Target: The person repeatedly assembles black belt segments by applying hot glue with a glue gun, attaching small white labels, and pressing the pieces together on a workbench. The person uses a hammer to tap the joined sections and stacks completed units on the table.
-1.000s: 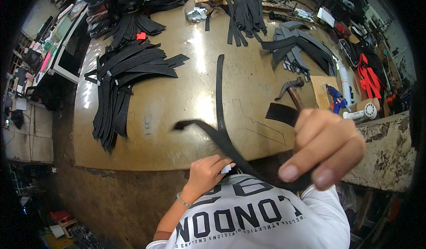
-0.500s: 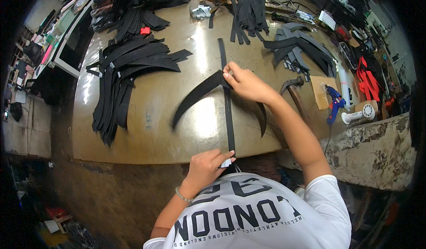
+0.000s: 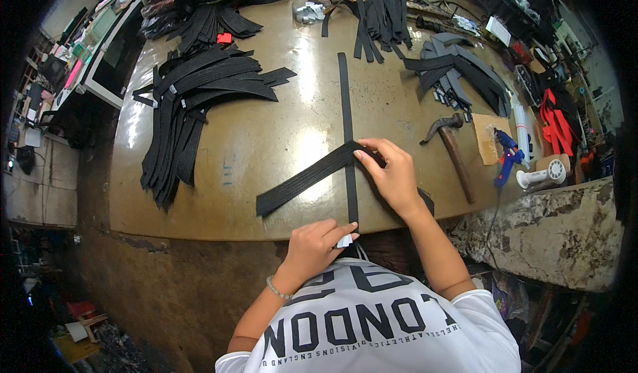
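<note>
A narrow black strap (image 3: pixel 345 100) lies straight across the table, pointing away from me. Over it rests a wide black strap (image 3: pixel 299 180), folded at its peak, one leg reaching left and the other partly hidden under my right arm. My right hand (image 3: pixel 392 177) pinches this wide strap by the fold, where it crosses the narrow one. At the table's near edge my left hand (image 3: pixel 316 248) is closed, its fingertips on the narrow strap's near end. Small white tags (image 3: pixel 344 241) stick out from under those fingers.
Black straps (image 3: pixel 179 114) are heaped at the left, and more (image 3: pixel 382 17) lie at the back. Grey and black straps (image 3: pixel 458 74) sit back right. A hammer (image 3: pixel 455 157), a blue glue gun (image 3: pixel 508 160) and a white spool (image 3: pixel 541 175) are at the right.
My right hand has come nearer to me along the narrow strap, bringing the wide strap down onto the table. My left hand has stayed at the near edge.
</note>
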`<state>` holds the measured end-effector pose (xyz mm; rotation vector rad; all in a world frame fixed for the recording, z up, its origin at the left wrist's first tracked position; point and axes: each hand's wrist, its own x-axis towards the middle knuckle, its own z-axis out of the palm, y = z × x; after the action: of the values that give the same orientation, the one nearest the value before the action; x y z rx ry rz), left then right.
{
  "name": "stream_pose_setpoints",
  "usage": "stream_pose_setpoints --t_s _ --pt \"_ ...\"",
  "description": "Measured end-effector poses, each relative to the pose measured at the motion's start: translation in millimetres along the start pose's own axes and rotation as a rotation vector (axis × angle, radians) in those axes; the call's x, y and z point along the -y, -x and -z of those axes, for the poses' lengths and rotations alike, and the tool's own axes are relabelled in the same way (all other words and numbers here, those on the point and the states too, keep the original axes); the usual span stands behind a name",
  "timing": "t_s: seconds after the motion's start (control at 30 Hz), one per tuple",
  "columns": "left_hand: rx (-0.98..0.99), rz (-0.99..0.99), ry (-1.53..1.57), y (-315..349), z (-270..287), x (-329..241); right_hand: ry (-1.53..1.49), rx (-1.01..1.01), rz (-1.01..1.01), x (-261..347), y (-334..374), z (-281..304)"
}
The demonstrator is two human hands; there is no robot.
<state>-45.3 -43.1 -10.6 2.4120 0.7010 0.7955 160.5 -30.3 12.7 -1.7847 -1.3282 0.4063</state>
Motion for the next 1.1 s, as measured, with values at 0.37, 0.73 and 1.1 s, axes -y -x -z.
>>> stream_pose_setpoints --t_s 0.37,0.73,1.1 --pt "0.011 0.007 -0.003 0.3 -0.1 0.4 0.130 -0.026 0.144 -17.2 3.5 -13.2" --pt "0.191 -0.028 -0.005 -10.2 13.7 -4.1 0.151 -0.072 0.231 -18.6 2.8 -16.9" --pt "0.181 0.061 -0.078 -76.4 36.5 21.0 0.754 0.091 0.347 -10.4 6.1 -13.9"
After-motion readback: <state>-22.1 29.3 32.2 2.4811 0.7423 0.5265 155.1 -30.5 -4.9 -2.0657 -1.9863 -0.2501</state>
